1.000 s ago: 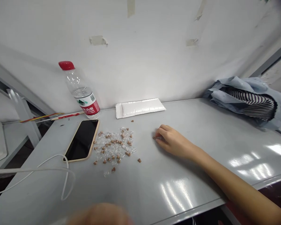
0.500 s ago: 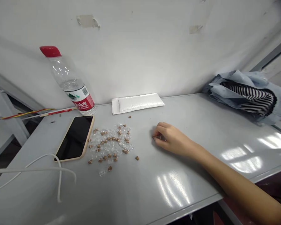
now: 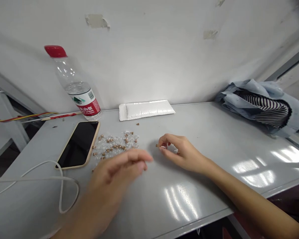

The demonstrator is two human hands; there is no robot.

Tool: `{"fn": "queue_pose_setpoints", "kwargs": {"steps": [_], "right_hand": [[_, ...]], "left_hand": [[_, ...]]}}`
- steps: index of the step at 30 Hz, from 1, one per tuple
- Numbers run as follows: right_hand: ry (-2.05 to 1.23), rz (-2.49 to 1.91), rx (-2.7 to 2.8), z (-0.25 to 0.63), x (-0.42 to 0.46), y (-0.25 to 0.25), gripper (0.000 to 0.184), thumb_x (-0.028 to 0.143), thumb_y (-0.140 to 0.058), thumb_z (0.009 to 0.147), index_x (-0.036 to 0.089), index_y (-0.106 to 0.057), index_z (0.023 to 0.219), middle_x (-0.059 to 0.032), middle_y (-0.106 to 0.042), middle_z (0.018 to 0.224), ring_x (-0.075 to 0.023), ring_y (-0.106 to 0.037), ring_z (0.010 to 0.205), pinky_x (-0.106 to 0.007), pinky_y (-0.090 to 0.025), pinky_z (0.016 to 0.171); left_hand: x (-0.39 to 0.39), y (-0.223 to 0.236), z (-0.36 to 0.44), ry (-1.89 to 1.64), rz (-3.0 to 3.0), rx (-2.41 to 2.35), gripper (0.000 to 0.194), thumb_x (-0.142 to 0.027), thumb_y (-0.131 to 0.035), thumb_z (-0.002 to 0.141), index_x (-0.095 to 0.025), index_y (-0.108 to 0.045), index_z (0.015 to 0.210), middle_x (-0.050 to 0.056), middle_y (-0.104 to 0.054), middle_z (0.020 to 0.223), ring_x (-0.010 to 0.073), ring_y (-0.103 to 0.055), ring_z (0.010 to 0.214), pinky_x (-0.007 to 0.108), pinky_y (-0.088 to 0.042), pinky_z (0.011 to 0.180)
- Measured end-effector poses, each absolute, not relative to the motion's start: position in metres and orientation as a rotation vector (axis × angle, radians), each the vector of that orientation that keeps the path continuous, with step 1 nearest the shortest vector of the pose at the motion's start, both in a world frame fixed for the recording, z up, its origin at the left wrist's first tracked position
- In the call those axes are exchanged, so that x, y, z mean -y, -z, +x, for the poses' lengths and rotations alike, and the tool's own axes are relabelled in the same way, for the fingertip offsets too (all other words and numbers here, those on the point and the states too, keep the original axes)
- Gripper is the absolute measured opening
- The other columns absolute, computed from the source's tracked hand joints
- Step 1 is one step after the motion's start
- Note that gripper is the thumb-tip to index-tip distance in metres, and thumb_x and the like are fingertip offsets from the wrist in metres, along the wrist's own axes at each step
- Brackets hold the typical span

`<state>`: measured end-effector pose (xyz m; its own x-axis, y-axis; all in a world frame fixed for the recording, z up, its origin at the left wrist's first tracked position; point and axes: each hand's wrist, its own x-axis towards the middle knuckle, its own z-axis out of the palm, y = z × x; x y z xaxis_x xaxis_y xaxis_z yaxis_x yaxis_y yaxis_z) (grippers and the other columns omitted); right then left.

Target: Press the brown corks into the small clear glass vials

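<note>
My right hand pinches a tiny clear bottle with a brown cork between thumb and fingertips, just above the grey table. A bit of clear material shows below its curled fingers. My left hand, slightly blurred, hovers in front of the pile with its index finger and thumb a little apart; I see nothing held in it. Left of my right hand lies the pile of tiny corked bottles, partly hidden by my left hand. A loose cork shows at the left fingertips, and another small cork lies beyond the pile.
A phone lies left of the pile, with a white cable in front. Behind it stands a red-capped water bottle. A white padded packet lies by the wall. Bunched blue cloth sits at the right rear.
My left hand, blurred at the bottom edge and then out of sight, has come in over the front of the pile. My right hand has shifted slightly left, and its tiny bottle now shows more.
</note>
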<state>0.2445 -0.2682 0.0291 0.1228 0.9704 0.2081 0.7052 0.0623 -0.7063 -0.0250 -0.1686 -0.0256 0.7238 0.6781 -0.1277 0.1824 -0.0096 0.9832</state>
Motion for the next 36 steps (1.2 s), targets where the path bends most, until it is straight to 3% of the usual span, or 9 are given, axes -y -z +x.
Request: {"fn": "queue_pose_setpoints", "kwargs": {"steps": [5,9,13,25,31,34,36], "right_hand": [[-0.532,-1.515,1.696,0.232,0.275,-0.03,0.009,0.017,-0.049,0.091,0.018,-0.056,0.097,-0.002,-0.066,0.088,-0.0112,-0.058,0.075,-0.026,-0.049,0.071],[-0.55,-1.474,1.753,0.227,0.278,-0.027,0.012,0.016,-0.049,0.092,0.017,-0.057,0.101,-0.003,-0.066,0.09,-0.0111,-0.059,0.074,-0.026,-0.049,0.069],[-0.44,-1.52,1.836,0.224,0.279,-0.024,0.013,0.019,-0.048,0.094,0.014,-0.058,0.101,-0.0048,-0.064,0.085,-0.0121,-0.058,0.07,-0.027,-0.048,0.065],[-0.115,-1.697,1.774,0.247,0.273,-0.025,0.011,0.02,-0.047,0.092,0.015,-0.058,0.092,-0.006,-0.06,0.079,-0.015,-0.056,0.069,-0.029,-0.046,0.064],[-0.203,-1.958,1.763,0.261,0.27,-0.021,0.013,0.02,-0.046,0.091,0.016,-0.058,0.088,-0.0073,-0.06,0.079,-0.0171,-0.057,0.071,-0.03,-0.046,0.065],[-0.26,-2.025,1.794,0.262,0.268,-0.02,0.015,0.019,-0.045,0.091,0.016,-0.059,0.086,-0.0076,-0.06,0.08,-0.0175,-0.057,0.071,-0.031,-0.045,0.065],[-0.275,-2.044,1.798,0.262,0.267,-0.02,0.014,0.018,-0.046,0.091,0.016,-0.06,0.087,-0.0074,-0.06,0.08,-0.0171,-0.056,0.07,-0.031,-0.045,0.065]], "left_hand": [[0.166,-0.036,0.063,-0.306,1.087,-0.729,0.016,-0.026,-0.063,0.079,-0.018,-0.074,0.089,0.005,-0.07,0.096,0.0155,-0.06,0.087,0.031,-0.048,0.088],[0.173,-0.034,0.063,-0.263,1.135,-0.698,0.018,-0.03,-0.068,0.077,-0.02,-0.072,0.091,0.002,-0.07,0.086,0.0131,-0.06,0.081,0.027,-0.048,0.084],[0.174,-0.026,0.061,-0.321,1.322,-0.757,0.013,-0.029,-0.073,0.071,-0.02,-0.072,0.081,0.0,-0.07,0.074,0.0137,-0.062,0.075,0.024,-0.05,0.073],[0.171,-0.027,0.058,-0.384,1.417,-0.762,0.014,-0.029,-0.072,0.071,-0.019,-0.071,0.081,0.001,-0.07,0.075,0.015,-0.064,0.074,0.025,-0.051,0.068],[0.174,-0.023,0.057,-0.35,1.521,-0.725,0.013,-0.031,-0.069,0.076,-0.02,-0.068,0.082,0.001,-0.07,0.078,0.0169,-0.066,0.077,0.027,-0.053,0.068],[0.175,-0.017,0.059,-0.405,1.829,-0.683,0.005,-0.022,-0.062,0.079,-0.019,-0.066,0.08,0.001,-0.069,0.078,0.0162,-0.064,0.073,0.028,-0.052,0.067],[0.175,-0.012,0.06,-0.484,2.128,-0.572,0.012,-0.012,-0.054,0.081,-0.018,-0.064,0.079,0.002,-0.067,0.079,0.0161,-0.061,0.073,0.03,-0.05,0.069]]}}
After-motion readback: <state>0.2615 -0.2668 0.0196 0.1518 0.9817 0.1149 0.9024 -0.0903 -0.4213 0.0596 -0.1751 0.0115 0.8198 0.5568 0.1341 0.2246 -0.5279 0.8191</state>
